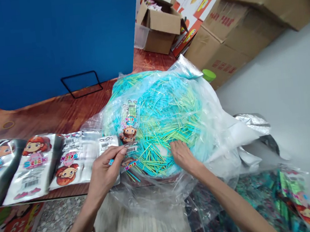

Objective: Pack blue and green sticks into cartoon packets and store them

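Observation:
A big heap of thin blue and green sticks (170, 103) lies in a clear plastic bag (214, 124) in front of me. My left hand (107, 169) pinches the edge of a small printed pouch (130, 161) between thumb and fingers, at the heap's left side. My right hand (183, 155) reaches down into the front of the heap, its fingers bunched together on the sticks and the fingertips hidden. On the heap's left lies another printed pouch (129, 124) with green sticks showing inside.
Stacks of flat printed pouches (33, 165) line the table's front edge at left. A black wire frame (82, 85) stands by the blue panel (52, 38). An open cardboard box (159, 27) and stacked cartons (226, 31) are behind. Filled pouches (296, 197) lie low at right.

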A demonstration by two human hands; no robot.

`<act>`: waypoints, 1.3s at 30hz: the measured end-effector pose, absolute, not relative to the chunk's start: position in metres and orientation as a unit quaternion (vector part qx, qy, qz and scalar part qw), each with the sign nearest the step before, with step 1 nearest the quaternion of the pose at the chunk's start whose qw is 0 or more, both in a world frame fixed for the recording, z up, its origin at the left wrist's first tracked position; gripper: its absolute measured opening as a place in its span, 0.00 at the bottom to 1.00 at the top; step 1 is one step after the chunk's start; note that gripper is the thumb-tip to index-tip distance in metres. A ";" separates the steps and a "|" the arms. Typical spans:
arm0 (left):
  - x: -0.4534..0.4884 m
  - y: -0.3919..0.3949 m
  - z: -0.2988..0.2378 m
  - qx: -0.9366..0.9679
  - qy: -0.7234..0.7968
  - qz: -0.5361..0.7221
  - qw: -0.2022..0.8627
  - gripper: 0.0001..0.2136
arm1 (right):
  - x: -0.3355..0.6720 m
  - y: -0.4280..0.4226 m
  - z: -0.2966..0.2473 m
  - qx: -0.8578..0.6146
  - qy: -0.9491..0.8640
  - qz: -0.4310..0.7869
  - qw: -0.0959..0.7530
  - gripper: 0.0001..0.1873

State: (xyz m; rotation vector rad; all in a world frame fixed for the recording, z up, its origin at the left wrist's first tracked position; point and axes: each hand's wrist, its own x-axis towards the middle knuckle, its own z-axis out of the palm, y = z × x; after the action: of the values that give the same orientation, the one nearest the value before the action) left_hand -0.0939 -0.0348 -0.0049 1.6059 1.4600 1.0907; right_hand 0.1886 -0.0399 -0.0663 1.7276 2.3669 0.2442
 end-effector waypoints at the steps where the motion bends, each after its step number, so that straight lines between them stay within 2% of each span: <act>1: -0.095 -0.035 -0.006 0.617 0.564 0.422 0.353 0.12 | 0.189 -0.039 -0.068 0.585 0.800 0.084 0.101 0.11; 7: -0.102 -0.034 -0.014 0.597 0.573 0.423 0.369 0.12 | 0.191 -0.033 -0.072 0.600 0.793 0.058 0.090 0.11; 14: -0.105 -0.028 -0.010 0.562 0.600 0.428 0.374 0.13 | 0.209 -0.023 -0.056 0.590 0.802 0.028 0.087 0.15; 21: -0.100 -0.025 -0.013 0.570 0.600 0.423 0.369 0.13 | 0.217 -0.038 -0.033 0.478 0.874 -0.055 0.069 0.17; 28: -0.097 -0.025 -0.017 0.591 0.588 0.418 0.362 0.13 | 0.206 -0.046 -0.052 0.442 0.893 -0.040 0.071 0.13; 35: -0.101 -0.024 -0.013 0.579 0.597 0.419 0.364 0.14 | 0.211 -0.042 -0.045 0.411 0.903 -0.119 0.031 0.11; 39: -0.100 -0.025 -0.016 0.583 0.596 0.413 0.367 0.14 | 0.209 -0.043 -0.046 0.417 0.901 -0.111 0.037 0.13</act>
State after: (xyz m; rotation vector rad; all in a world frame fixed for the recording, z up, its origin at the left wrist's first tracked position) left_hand -0.0996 -0.0249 -0.0160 1.4969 1.5305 1.0616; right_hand 0.2091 -0.0433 -0.0458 1.2797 2.7676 -0.3417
